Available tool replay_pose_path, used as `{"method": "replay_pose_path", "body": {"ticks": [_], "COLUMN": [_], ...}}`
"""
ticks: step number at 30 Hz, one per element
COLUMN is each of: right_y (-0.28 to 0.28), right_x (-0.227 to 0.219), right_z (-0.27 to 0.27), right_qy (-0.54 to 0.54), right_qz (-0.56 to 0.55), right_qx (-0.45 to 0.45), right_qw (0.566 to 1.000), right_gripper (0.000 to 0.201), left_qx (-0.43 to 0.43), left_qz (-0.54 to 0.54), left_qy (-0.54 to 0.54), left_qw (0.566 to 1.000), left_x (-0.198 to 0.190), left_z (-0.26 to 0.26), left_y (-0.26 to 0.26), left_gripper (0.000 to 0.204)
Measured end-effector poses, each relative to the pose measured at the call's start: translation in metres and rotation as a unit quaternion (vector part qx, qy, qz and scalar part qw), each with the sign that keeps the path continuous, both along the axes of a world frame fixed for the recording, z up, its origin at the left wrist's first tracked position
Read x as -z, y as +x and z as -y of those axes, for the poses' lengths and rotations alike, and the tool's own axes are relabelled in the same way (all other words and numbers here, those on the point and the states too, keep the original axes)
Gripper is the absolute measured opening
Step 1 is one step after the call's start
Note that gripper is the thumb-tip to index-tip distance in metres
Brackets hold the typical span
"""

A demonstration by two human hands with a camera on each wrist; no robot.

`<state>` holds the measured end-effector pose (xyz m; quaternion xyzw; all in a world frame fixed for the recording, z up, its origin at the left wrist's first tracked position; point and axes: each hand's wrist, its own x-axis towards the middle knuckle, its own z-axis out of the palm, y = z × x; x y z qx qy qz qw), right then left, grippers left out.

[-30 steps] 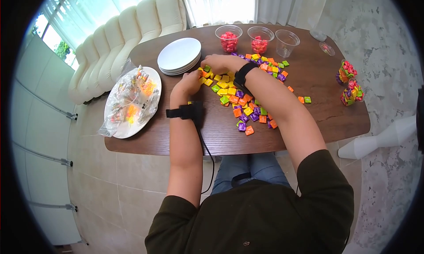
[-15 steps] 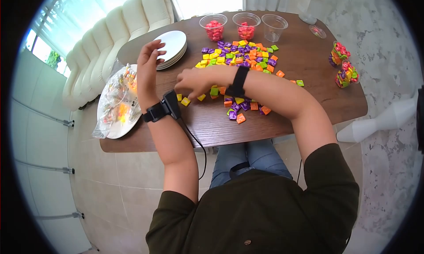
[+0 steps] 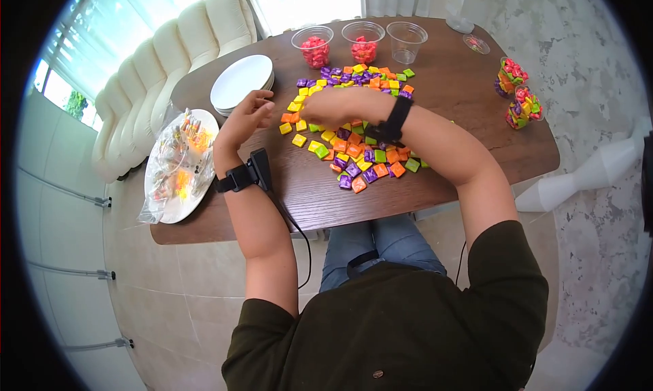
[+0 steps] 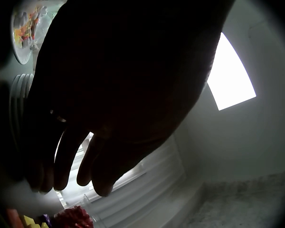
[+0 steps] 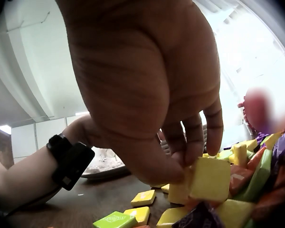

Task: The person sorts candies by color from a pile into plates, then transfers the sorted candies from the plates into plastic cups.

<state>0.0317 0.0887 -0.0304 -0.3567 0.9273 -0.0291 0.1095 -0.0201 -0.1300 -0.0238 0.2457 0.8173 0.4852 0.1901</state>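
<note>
One yellow piece (image 5: 210, 178) is pinched in the grip of the right hand (image 5: 145, 90), the thumb closed against the fingertips at the left part of the pile of candies (image 3: 354, 149). Square wrapped pieces in yellow, orange, green and purple are gathered in that pile, and a few yellow ones are scattered at its left edge. The left hand (image 3: 248, 122) is held raised to the left of the pile; its grip is loosely open, with the fingers slightly bent and nothing held. A black band (image 3: 238, 178) is worn on the left wrist, and another, the second band (image 3: 398, 115), on the right.

Beyond the pile, three clear cups are lined up: the left cup (image 3: 315, 49) and the middle cup (image 3: 364, 47) are partly filled with red pieces, and the third cup (image 3: 407, 44) is set to their right. Well to the right of the pile, two cups of mixed colours (image 3: 524, 108) are placed close together. To its left, white plates (image 3: 241, 81) are stacked, and farther left a large white plate (image 3: 180, 210) is covered by a clear plastic bag (image 3: 173, 156) of coloured items. All of this is carried by the brown wooden desk (image 3: 462, 85).
</note>
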Motion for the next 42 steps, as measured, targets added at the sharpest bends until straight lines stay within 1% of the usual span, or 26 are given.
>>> {"method": "replay_pose_path", "body": {"ticks": [1,2,3,5,6,7,9,10,13,14,15,17,18,21,22,23,24,25,27,28,30,31,33,36,40,42], "right_y": [0.004,0.005,0.006,0.014,0.02,0.025,0.032,0.033,0.025,0.021,0.017,0.012,0.013,0.01,0.011,0.012,0.013,0.014,0.017,0.018,0.02,0.018,0.013,0.015,0.014,0.015], "right_x": [-0.008,-0.01,-0.01,-0.013,-0.018,-0.022,-0.023,-0.019,0.006,0.015,0.024,0.039,0.039,0.035,0.033,0.031,0.027,0.023,0.015,0.012,0.01,0.016,0.026,0.03,0.035,0.03], "right_z": [-0.015,-0.032,-0.048,-0.082,-0.098,-0.114,-0.143,-0.156,-0.192,-0.201,-0.205,-0.208,-0.206,-0.202,-0.2,-0.198,-0.196,-0.192,-0.184,-0.18,-0.177,-0.18,-0.182,-0.178,-0.182,-0.179], "right_qy": [-0.039,-0.07,-0.071,-0.147,-0.187,-0.227,-0.233,-0.238,-0.229,-0.237,-0.218,-0.177,-0.171,-0.183,-0.172,-0.16,-0.147,-0.181,-0.244,-0.24,-0.231,-0.225,-0.211,-0.164,-0.153,-0.124], "right_qz": [0.008,0.043,0.04,0.051,0.067,0.081,0.07,0.064,0.021,0.032,0.027,0.017,0.006,0.019,0.029,0.041,0.051,0.103,0.206,0.207,0.211,0.163,0.067,0.036,0.042,0.025], "right_qx": [0.01,0.043,0.07,0.107,0.131,0.156,0.238,0.278,0.346,0.348,0.354,0.367,0.356,0.35,0.347,0.344,0.34,0.353,0.376,0.367,0.35,0.328,0.276,0.315,0.315,0.318], "right_qw": [0.999,0.996,0.994,0.982,0.971,0.958,0.94,0.928,0.91,0.906,0.909,0.913,0.919,0.919,0.922,0.924,0.927,0.912,0.87,0.874,0.883,0.903,0.935,0.934,0.936,0.94], "right_gripper": [0.011,0.011,0.012,0.014,0.017,0.019,0.023,0.025,0.031,0.036,0.037,0.038,0.04,0.035,0.034,0.033,0.032,0.032,0.032,0.032,0.033,0.032,0.03,0.029,0.028,0.027], "left_qx": [0.03,0.04,0.051,0.074,0.072,0.08,0.092,0.08,0.05,0.067,0.083,0.09,0.094,0.087,0.093,0.089,0.092,0.096,0.119,0.13,0.149,0.157,0.156,0.157,0.166,0.146], "left_qz": [0.016,0.051,0.053,0.055,0.048,-0.001,-0.104,-0.129,-0.076,-0.096,-0.128,-0.124,-0.131,-0.117,-0.12,-0.071,-0.097,-0.122,-0.126,-0.127,-0.161,-0.175,-0.205,-0.219,-0.257,-0.194], "left_qy": [-0.041,-0.052,-0.086,-0.149,-0.15,-0.184,-0.251,-0.254,-0.264,-0.265,-0.256,-0.263,-0.263,-0.176,-0.145,-0.126,-0.12,-0.114,-0.066,-0.041,-0.097,-0.125,-0.117,-0.12,-0.092,-0.075], "left_qw": [0.999,0.997,0.994,0.984,0.985,0.98,0.958,0.955,0.96,0.957,0.955,0.952,0.951,0.974,0.978,0.986,0.984,0.981,0.983,0.983,0.971,0.964,0.959,0.956,0.948,0.967], "left_x": [0.003,0.009,0.012,0.016,0.017,0.021,0.028,0.029,0.026,0.028,0.029,0.022,0.016,0.012,0.004,-0.005,-0.015,-0.023,-0.031,-0.034,-0.04,-0.038,-0.03,-0.029,-0.028,-0.034], "left_z": [-0.001,-0.004,-0.006,-0.015,-0.018,-0.021,-0.028,-0.032,-0.045,-0.047,-0.048,-0.052,-0.055,-0.058,-0.064,-0.071,-0.079,-0.086,-0.102,-0.11,-0.124,-0.128,-0.13,-0.131,-0.134,-0.139], "left_y": [0.001,-0.001,-0.002,-0.002,-0.002,-0.002,-0.004,-0.003,-0.001,-0.002,-0.003,-0.001,0.0,-0.01,-0.008,-0.006,-0.002,0.001,0.01,0.014,0.02,0.021,0.022,0.026,0.025,0.029], "left_gripper": [0.035,0.042,0.044,0.048,0.053,0.054,0.056,0.054,0.047,0.044,0.043,0.042,0.038,0.034,0.031,0.027,0.025,0.023,0.021,0.021,0.021,0.022,0.024,0.024,0.023,0.022]}}
